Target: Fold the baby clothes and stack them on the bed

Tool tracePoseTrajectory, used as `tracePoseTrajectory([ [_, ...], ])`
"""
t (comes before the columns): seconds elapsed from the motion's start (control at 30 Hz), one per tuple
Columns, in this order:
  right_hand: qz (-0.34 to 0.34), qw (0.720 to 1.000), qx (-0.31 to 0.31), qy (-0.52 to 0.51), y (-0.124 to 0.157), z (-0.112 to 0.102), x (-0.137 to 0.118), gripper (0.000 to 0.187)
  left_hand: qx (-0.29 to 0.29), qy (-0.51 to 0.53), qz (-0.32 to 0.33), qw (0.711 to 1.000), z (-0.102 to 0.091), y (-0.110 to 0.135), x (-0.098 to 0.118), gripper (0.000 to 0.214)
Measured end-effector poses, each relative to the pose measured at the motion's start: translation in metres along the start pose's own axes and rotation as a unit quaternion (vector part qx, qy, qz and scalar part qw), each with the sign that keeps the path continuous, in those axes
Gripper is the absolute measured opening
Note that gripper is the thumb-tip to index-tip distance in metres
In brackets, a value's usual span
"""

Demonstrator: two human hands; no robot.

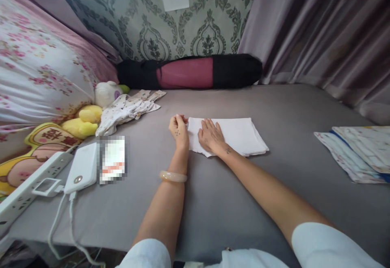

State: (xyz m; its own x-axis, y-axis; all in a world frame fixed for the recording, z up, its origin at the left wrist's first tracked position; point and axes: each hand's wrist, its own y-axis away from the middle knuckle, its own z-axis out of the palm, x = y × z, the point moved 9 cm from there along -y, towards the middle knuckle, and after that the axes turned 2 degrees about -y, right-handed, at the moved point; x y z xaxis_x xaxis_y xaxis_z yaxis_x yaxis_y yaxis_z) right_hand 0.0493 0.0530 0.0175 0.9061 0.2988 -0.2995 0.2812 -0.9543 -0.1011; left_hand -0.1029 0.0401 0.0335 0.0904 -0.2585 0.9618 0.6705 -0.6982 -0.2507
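A white cloth [237,134], folded into a flat rectangle, lies on the grey sheet in front of me. My right hand [210,135] rests palm down on its left part, fingers stretched out and slightly spread. Right beside the cloth's left edge is my left hand [178,130], its fingers curled closed near the far left corner. Whether a bit of cloth is pinched in those fingers is hidden. A pale bangle [173,176] circles my left wrist.
Folded printed cloths [362,154] lie at the right. On the left are a crumpled patterned garment [128,109], plush toys [81,123], a white power bank [81,168] with cables and a power strip [36,184]. A black and red long bag [189,72] lies along the wall.
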Motion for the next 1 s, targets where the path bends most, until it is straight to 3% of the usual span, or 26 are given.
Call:
tracePoseTrajectory([
  [0.23, -0.014, 1.0, -0.002, -0.017, 0.003, -0.008, 0.003, 0.058, -0.114, -0.07, 0.049, 0.99, 0.023, 0.011, 0.011, 0.027],
  [0.43, 0.001, 0.999, 0.017, 0.027, 0.012, -0.03, 0.029, 0.058, -0.192, -0.144, 0.096, 0.966, 0.042, 0.025, 0.015, 0.023],
  [0.6, 0.019, 0.999, 0.006, 0.039, 0.016, -0.022, 0.046, 0.058, -0.249, -0.196, 0.116, 0.941, 0.054, 0.031, 0.006, 0.02],
  [0.77, 0.011, 0.999, 0.02, 0.027, 0.017, -0.018, 0.046, 0.057, -0.274, -0.229, 0.145, 0.923, 0.059, 0.035, 0.007, 0.022],
  [1.0, 0.016, 1.0, -0.007, 0.017, 0.016, -0.029, 0.052, 0.058, -0.278, -0.2, 0.145, 0.928, 0.06, 0.036, 0.007, 0.014],
])
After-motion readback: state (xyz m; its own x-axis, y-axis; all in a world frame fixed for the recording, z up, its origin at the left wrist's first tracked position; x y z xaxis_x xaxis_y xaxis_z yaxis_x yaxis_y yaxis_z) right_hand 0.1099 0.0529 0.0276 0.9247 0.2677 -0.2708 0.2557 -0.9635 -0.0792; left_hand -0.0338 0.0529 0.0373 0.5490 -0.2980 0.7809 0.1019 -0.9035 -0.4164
